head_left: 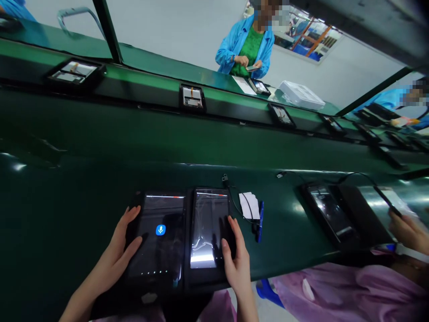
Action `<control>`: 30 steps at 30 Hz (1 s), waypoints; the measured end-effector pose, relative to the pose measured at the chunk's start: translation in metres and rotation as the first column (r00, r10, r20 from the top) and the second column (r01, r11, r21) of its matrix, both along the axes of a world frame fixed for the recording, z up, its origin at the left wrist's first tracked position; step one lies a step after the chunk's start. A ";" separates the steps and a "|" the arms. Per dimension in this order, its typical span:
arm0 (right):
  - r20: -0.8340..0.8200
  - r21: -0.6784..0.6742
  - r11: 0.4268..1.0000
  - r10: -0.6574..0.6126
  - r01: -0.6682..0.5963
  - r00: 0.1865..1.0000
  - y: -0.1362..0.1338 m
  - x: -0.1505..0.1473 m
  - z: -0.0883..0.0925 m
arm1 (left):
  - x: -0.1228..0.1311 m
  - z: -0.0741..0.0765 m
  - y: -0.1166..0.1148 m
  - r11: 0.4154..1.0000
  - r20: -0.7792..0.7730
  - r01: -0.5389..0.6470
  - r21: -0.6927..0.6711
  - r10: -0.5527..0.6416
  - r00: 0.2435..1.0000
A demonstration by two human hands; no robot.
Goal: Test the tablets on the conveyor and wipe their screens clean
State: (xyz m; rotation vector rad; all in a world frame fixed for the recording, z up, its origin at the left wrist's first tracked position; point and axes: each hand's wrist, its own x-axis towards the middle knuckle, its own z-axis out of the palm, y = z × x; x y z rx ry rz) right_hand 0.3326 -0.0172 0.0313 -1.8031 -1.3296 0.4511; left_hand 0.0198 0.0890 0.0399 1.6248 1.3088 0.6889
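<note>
Two black tablets lie side by side on the green bench in front of me. The left tablet (157,241) shows a blue microphone icon on a dark screen. My left hand (122,250) rests on its left edge, thumb and fingers apart, loosely holding the side. The right tablet (208,228) has a dim, reflective screen. My right hand (236,259) lies on its right edge with the fingers stretched forward onto the frame.
A white paper slip (250,205), a blue pen (260,220) and a thin cable (234,197) lie right of the tablets. A neighbour in pink (335,286) handles other tablets (330,210) at right. Devices ride the conveyor (192,97) behind; a person in blue (248,47) stands beyond.
</note>
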 end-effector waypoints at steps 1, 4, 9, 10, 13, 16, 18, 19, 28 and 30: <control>0.034 -0.002 1.000 0.017 -0.017 0.999 0.000 0.001 0.000 | -0.001 0.000 0.000 1.000 -0.016 0.021 0.017 -0.020 1.000; 0.092 0.001 0.999 0.039 -0.039 0.995 -0.001 0.003 -0.002 | -0.005 -0.001 -0.003 0.996 -0.066 0.085 0.037 -0.083 0.994; 0.124 -0.095 0.994 0.073 -0.061 0.990 -0.005 0.001 0.002 | -0.016 -0.007 -0.016 0.986 -0.115 0.150 0.077 -0.141 0.983; 0.129 -0.119 0.991 0.076 -0.061 0.989 -0.006 -0.001 0.004 | -0.018 -0.008 -0.019 0.980 -0.120 0.170 0.103 -0.157 0.980; 0.160 -0.177 0.981 0.104 -0.075 0.982 -0.010 -0.004 0.010 | -0.021 -0.009 -0.023 0.953 -0.155 0.241 0.182 -0.215 0.964; 0.198 -0.200 0.976 0.131 -0.091 0.971 -0.011 -0.005 0.011 | -0.017 -0.003 -0.024 0.945 -0.158 0.235 0.228 -0.202 0.967; 0.215 -0.192 0.978 0.123 -0.082 0.969 -0.012 -0.006 0.010 | -0.012 0.002 -0.025 0.950 -0.149 0.210 0.231 -0.179 0.973; 0.220 -0.189 0.979 0.122 -0.080 0.968 -0.011 -0.006 0.010 | -0.010 0.004 -0.025 0.951 -0.147 0.204 0.234 -0.172 0.974; 0.230 -0.186 0.981 0.097 -0.054 0.968 -0.009 -0.010 0.009 | -0.013 -0.003 -0.025 0.937 -0.162 0.220 0.271 -0.180 0.970; 0.248 -0.189 0.981 0.083 -0.036 0.965 -0.007 -0.012 0.007 | -0.017 -0.008 -0.024 0.923 -0.189 0.255 0.288 -0.206 0.960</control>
